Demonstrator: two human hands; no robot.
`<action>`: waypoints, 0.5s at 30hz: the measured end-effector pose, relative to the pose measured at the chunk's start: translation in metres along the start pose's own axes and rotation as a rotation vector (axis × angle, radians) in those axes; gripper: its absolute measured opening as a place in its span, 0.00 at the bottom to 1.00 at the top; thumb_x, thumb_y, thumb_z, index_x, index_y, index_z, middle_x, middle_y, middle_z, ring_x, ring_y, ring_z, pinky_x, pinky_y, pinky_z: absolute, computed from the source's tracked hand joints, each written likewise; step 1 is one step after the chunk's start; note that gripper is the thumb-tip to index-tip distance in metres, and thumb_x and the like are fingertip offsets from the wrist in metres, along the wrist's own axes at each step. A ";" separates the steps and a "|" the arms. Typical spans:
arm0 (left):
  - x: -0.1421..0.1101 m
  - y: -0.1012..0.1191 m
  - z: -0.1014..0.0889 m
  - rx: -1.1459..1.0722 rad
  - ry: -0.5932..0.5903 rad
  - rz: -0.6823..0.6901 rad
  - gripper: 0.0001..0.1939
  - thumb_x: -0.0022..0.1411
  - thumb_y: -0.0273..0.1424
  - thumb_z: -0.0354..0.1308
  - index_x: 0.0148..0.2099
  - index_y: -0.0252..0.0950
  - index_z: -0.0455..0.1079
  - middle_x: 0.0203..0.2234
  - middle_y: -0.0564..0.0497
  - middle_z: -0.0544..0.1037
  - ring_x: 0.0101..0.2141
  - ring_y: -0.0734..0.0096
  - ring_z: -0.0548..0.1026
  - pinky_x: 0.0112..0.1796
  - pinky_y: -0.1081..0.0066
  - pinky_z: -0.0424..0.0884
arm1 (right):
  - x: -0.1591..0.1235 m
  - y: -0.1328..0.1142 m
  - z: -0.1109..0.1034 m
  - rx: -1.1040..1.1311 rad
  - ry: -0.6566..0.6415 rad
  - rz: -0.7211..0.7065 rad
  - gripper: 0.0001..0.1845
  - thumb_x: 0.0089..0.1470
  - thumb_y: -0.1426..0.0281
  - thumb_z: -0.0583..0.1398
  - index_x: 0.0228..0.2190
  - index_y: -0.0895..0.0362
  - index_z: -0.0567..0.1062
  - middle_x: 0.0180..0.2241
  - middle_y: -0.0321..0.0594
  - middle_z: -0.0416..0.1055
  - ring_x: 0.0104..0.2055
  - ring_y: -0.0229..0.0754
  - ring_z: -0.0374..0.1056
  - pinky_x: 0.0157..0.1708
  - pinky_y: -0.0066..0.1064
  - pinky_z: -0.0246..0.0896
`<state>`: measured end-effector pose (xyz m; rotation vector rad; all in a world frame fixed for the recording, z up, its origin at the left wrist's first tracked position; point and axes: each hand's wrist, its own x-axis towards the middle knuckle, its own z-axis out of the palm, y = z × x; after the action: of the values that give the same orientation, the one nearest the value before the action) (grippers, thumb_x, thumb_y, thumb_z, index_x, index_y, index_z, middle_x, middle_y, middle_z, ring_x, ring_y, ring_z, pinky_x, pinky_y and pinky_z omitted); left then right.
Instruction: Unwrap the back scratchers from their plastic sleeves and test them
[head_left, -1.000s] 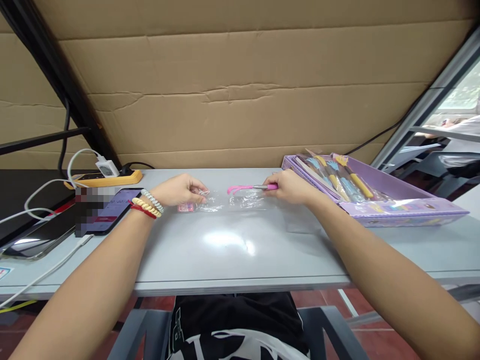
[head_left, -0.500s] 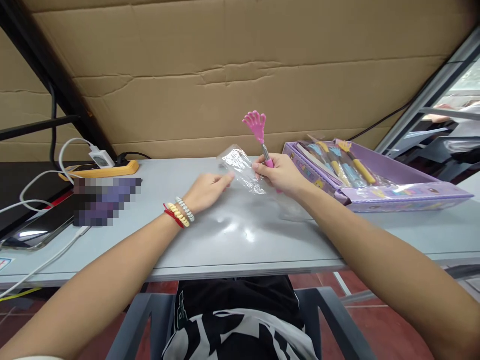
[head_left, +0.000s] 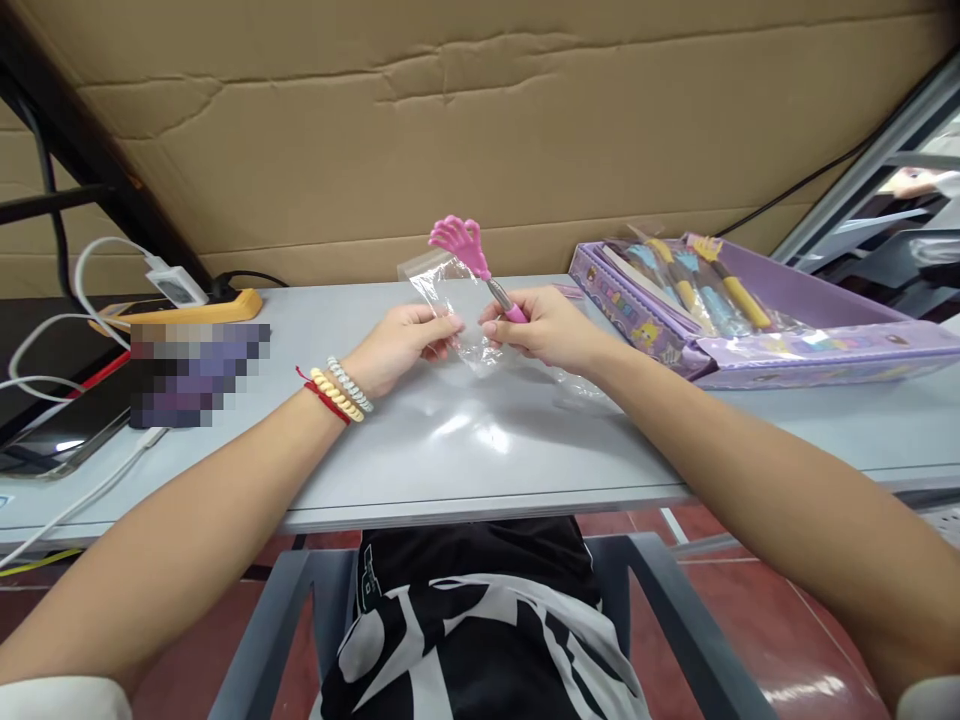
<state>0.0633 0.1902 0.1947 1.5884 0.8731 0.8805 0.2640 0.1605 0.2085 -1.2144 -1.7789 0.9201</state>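
A pink back scratcher (head_left: pixel 465 246) with a hand-shaped head and a metal shaft rises from my right hand (head_left: pixel 551 328), whose fingers are closed round its pink grip. Its head tilts up and to the left. A clear plastic bag (head_left: pixel 472 340) spans the space between both hands, its upper end behind the scratcher's head. My left hand (head_left: pixel 409 340), with bracelets at the wrist, pinches the bag's left side between thumb and fingers. More clear plastic lies under my right forearm on the table.
At the right stands an open purple box (head_left: pixel 825 365) with several bagged scratchers (head_left: pixel 712 290) in yellow and blue. On the left are an orange power strip (head_left: pixel 217 308), a white charger (head_left: pixel 176 283), cables and a phone (head_left: pixel 67 420). Cardboard (head_left: pixel 487 150) walls the table's back.
My left hand has moved to the bag and pinched it. The scratcher has tilted further left in my right hand. The view has shifted slightly.
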 end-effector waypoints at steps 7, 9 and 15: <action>-0.002 0.002 0.005 -0.011 0.007 -0.057 0.09 0.57 0.32 0.61 0.28 0.32 0.72 0.24 0.52 0.75 0.23 0.79 0.69 0.30 0.72 0.66 | 0.002 0.003 0.000 -0.234 0.100 -0.042 0.17 0.51 0.57 0.62 0.26 0.59 0.74 0.19 0.32 0.61 0.22 0.32 0.53 0.23 0.28 0.46; -0.001 0.003 0.001 -0.045 0.092 -0.080 0.09 0.57 0.32 0.61 0.27 0.32 0.71 0.23 0.52 0.75 0.22 0.79 0.69 0.29 0.72 0.65 | 0.003 0.006 -0.003 -0.326 0.136 -0.064 0.21 0.54 0.53 0.58 0.27 0.58 0.74 0.20 0.34 0.65 0.22 0.33 0.54 0.23 0.29 0.46; 0.004 0.007 -0.018 -0.152 0.346 -0.042 0.09 0.57 0.34 0.61 0.30 0.32 0.72 0.25 0.50 0.77 0.25 0.77 0.73 0.27 0.75 0.64 | 0.005 0.016 -0.018 -0.656 0.165 -0.187 0.23 0.57 0.53 0.53 0.24 0.57 0.73 0.19 0.35 0.64 0.22 0.36 0.56 0.27 0.31 0.48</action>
<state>0.0504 0.2008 0.2045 1.3021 1.0494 1.1840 0.2845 0.1720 0.2034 -1.4290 -2.0834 0.1083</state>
